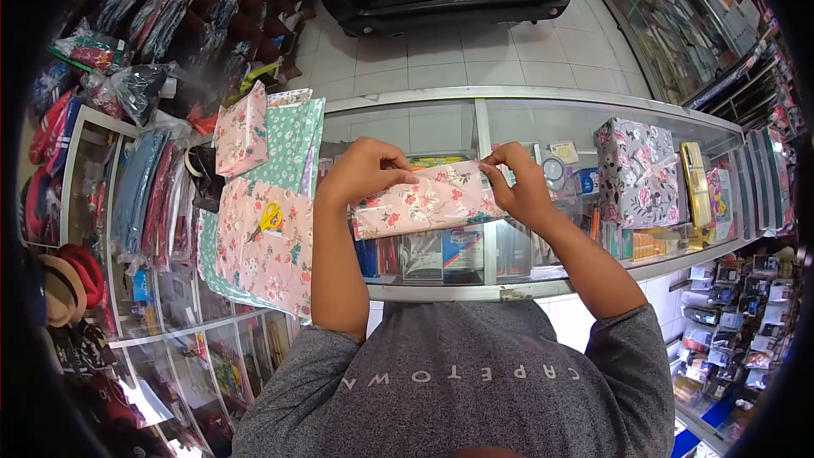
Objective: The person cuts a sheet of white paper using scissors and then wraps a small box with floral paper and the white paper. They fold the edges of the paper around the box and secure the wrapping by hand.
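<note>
A folded strip of pink floral wrapping paper [428,201] lies across the glass counter [441,293] in front of me. My left hand [369,171] pinches its upper edge near the left end, thumb pointing inward. At the upper right end, my right hand [519,180] grips the paper between thumb and bent fingers. To the left, yellow-handled scissors [270,217] rest on a larger pink floral sheet [254,267]. Behind them sits a box wrapped in pink floral paper [242,134], on green floral paper [292,140].
A grey floral wrapped box [638,174] with a ribbon stands at the right, beside a gold-coloured packet [695,184]. Stationery shows through the glass. Bagged clothes [140,191] hang at the left. Beyond the counter is the back of a black car [449,13].
</note>
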Demonstrator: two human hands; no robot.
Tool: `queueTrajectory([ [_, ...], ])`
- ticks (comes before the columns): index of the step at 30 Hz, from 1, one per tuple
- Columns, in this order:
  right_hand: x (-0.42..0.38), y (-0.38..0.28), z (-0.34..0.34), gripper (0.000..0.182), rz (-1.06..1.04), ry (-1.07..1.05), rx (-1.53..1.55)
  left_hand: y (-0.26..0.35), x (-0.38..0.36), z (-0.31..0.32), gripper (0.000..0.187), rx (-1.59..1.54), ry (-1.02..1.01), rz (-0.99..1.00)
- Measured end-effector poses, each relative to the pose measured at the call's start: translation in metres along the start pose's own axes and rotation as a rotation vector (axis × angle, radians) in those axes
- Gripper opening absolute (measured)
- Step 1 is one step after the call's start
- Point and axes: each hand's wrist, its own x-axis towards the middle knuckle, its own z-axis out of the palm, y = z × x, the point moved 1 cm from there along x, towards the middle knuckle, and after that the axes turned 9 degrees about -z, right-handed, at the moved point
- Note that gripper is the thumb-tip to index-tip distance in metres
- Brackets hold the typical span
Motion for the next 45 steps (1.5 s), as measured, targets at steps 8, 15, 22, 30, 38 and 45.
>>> queueTrajectory([
  [8, 0.004, -0.015, -0.010, 0.035, 0.119, -0.004, -0.015, 0.007, 0.002, 0.009, 0.018, 0.035, 0.068, 0.033],
  [15, -0.002, 0.001, -0.009, 0.022, 0.205, -0.023, 0.021, 0.010, 0.006, 0.014, 0.018, 0.114, 0.114, 0.184],
  [22, -0.002, 0.001, -0.007, 0.019, 0.248, -0.011, -0.003, -0.028, 0.001, -0.020, 0.026, -0.006, -0.003, 0.088],
  [30, -0.006, 0.005, -0.003, 0.016, 0.275, 0.038, -0.022, -0.030, 0.007, -0.016, 0.019, -0.100, 0.004, 0.007],
  [38, -0.006, 0.004, -0.005, 0.016, 0.233, 0.054, -0.048, -0.028, 0.006, -0.015, 0.026, -0.118, -0.069, -0.099],
  [45, -0.002, 0.000, -0.006, 0.010, 0.163, 0.031, -0.052, -0.005, 0.005, 0.005, 0.035, 0.123, 0.032, 0.141],
])
